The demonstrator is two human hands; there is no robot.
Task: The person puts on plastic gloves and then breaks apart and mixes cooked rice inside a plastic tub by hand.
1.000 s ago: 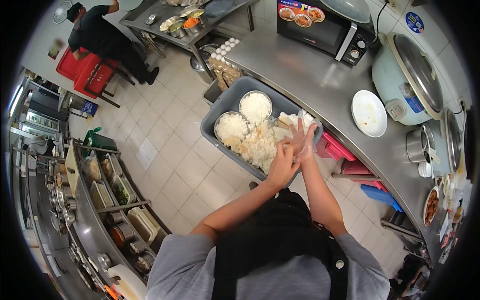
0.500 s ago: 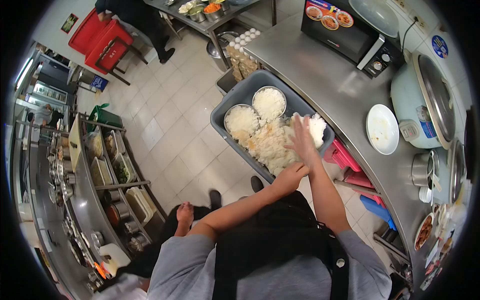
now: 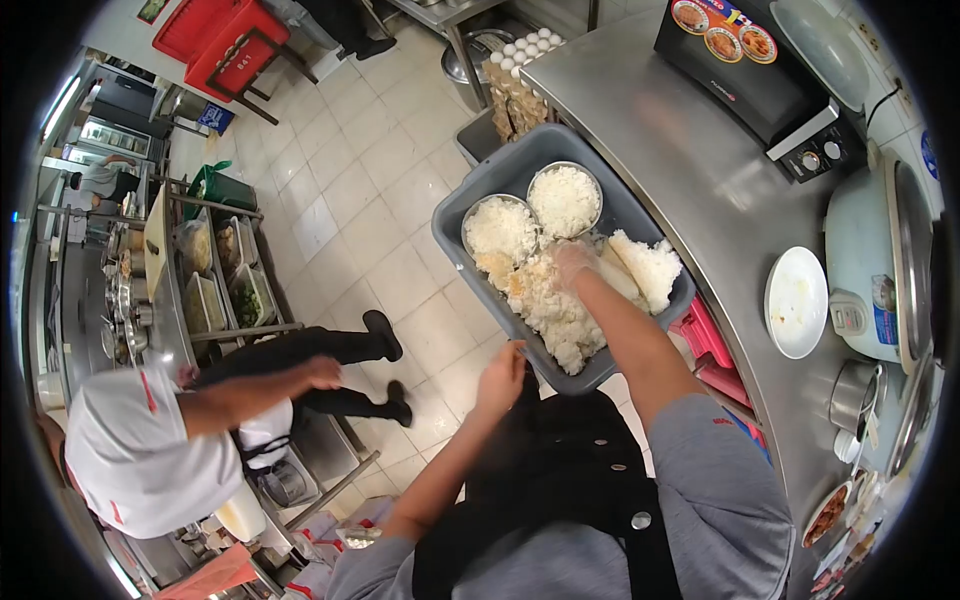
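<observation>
The long steel counter point(image 3: 625, 125) is running right beside the big gray tub point(image 3: 510, 168), so the tub is probably sitting there for easy reach. Its tall sides seem to be stopping the rice from spilling. Inside, a big pile of loose rice point(image 3: 565, 335) is filling the middle and near part. Two round bowls point(image 3: 600, 205), heaped with rice, are sitting together at the far end, maybe leaving room to work. The right hand point(image 3: 575, 265) is resting in the pile; a thin clear glove point(image 3: 567, 256) seems to be covering it, likely for clean food. Its fingers are hiding, so I cannot tell what they are gripping. The left hand point(image 3: 500, 380) is hanging by the tub's near side, fingers bent; I cannot tell whether it is holding anything.
</observation>
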